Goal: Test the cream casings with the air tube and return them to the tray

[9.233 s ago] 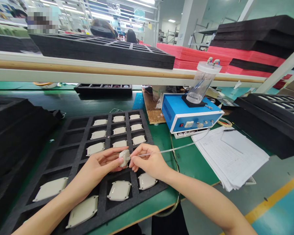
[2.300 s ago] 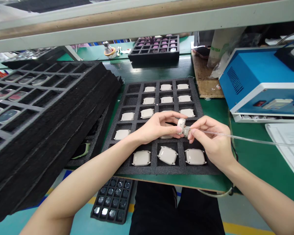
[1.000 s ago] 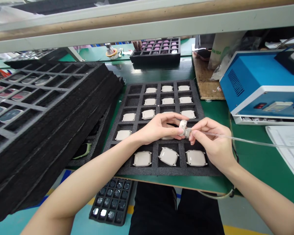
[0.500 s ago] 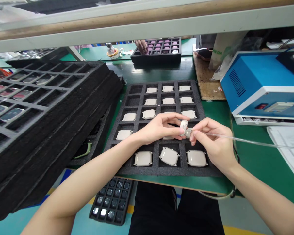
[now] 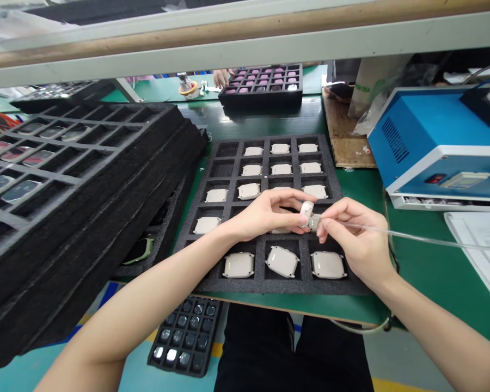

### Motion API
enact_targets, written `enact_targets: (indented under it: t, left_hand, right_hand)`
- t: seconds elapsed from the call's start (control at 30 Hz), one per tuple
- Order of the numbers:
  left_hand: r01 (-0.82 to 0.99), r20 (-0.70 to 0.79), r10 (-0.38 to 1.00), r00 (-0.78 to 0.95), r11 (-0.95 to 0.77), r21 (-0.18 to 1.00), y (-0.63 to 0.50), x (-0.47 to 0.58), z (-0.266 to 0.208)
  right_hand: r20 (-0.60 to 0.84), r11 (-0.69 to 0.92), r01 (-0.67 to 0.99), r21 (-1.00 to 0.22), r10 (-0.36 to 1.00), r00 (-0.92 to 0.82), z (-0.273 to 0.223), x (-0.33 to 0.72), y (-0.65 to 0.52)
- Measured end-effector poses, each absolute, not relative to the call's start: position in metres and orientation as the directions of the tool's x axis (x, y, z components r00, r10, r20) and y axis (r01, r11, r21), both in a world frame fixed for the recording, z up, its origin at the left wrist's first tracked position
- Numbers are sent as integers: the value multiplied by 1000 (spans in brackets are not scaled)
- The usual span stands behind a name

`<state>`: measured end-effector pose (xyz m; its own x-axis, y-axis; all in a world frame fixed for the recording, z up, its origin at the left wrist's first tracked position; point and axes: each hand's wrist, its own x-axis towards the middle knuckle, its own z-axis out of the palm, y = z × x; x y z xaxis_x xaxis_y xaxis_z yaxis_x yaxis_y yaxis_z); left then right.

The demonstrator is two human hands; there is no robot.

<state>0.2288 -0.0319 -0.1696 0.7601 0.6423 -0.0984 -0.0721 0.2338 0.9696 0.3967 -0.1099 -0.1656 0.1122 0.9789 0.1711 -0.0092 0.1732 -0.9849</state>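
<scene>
My left hand [image 5: 269, 213] is closed, its thumb and fingers gripping a beige watch case [image 5: 307, 210] tipped up on its edge. Close against that case, my right hand [image 5: 353, 230] pinches the end of a thin clear tube [image 5: 427, 238], which trails off to the right. Whether the tube's tip touches the case is hidden by my fingers. Both hands are above a black foam tray [image 5: 261, 286], where several beige watch cases [image 5: 329, 264] lie in square compartments. Some compartments are covered by my hands.
Stacked black foam trays [image 5: 163, 136] rise at the left. A blue machine [image 5: 441, 125] and white papers [image 5: 477, 234] are at the right. Across the green bench, a co-worker's hand [image 5: 221, 77] is beside a tray [image 5: 261, 99] of pink pieces. A shelf beam [image 5: 245, 41] crosses above.
The co-worker's hand has shifted left, from over the far tray to its edge. My own hands, the watch case and the tube have barely moved.
</scene>
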Motion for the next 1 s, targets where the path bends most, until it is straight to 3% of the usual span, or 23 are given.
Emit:
enact_targets:
  t: [0.33, 1.0]
  left_hand:
    - [-64, -98, 647, 756, 222, 973, -33, 230, -168]
    - [43, -179, 638, 749, 223, 974, -31, 225, -162]
  right_hand:
    - [178, 181, -14, -983, 978, 104, -167, 397, -109]
    - [66, 85, -254, -963, 994, 86, -172, 390, -99]
